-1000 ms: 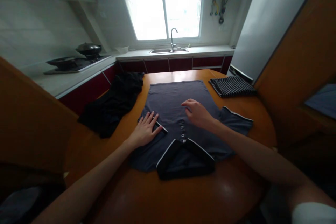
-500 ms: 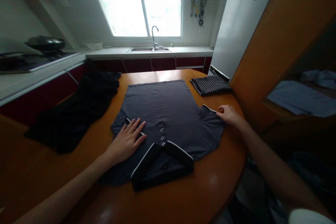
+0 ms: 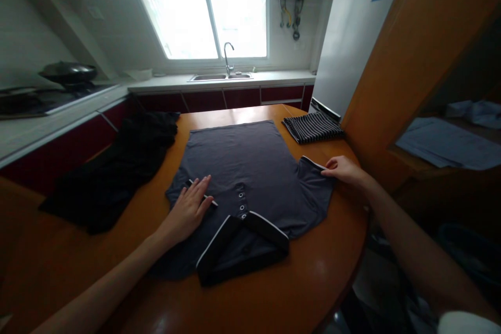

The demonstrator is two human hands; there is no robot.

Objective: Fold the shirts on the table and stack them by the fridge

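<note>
A dark grey polo shirt [image 3: 258, 162] lies spread flat, front up, on the wooden table [image 3: 309, 282], its black collar [image 3: 270, 253] with white edging toward me. My left hand [image 3: 186, 214] rests flat on the sleeve at the shirt's left side, fingers stretched out, partly covering the black, white-edged cuff. At the other side my right hand [image 3: 344, 169] pinches the white-edged cuff of the right sleeve [image 3: 315, 182] between thumb and fingers.
Dark clothing [image 3: 113, 177] lies along the table's left edge. A folded black-and-white striped garment [image 3: 313, 128] sits at the far right. Beyond are a counter with a sink [image 3: 219, 77], a wok [image 3: 68, 72] and a white fridge [image 3: 352, 26]. Papers [image 3: 446, 141] lie on a shelf at right.
My left hand has shifted slightly left, uncovering a little more of the cuff's edge. My right hand keeps its pinch on the sleeve. The view has tilted slightly.
</note>
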